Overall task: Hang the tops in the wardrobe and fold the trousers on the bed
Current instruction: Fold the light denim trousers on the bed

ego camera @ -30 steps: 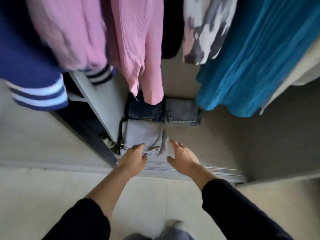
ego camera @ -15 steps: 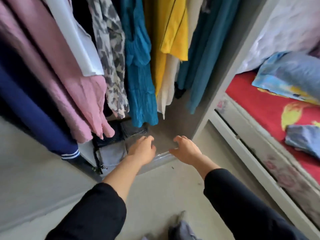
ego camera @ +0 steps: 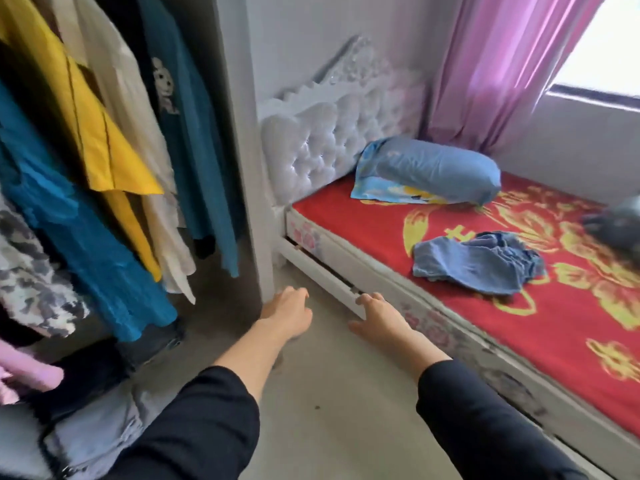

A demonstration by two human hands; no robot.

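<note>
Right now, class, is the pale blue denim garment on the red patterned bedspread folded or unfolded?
Unfolded. The pale blue denim garment lies in a rumpled heap on the red patterned bedspread, bunched at one end.

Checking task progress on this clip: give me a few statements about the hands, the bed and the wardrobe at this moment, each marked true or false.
1. The left hand and the right hand both hold nothing. True.
2. The blue trousers on the bed are neatly folded. False: they lie in a crumpled heap.
3. A yellow top hangs in the wardrobe. True.
4. The blue pillow lies on the floor. False: it lies on the bed, by the headboard.
</note>
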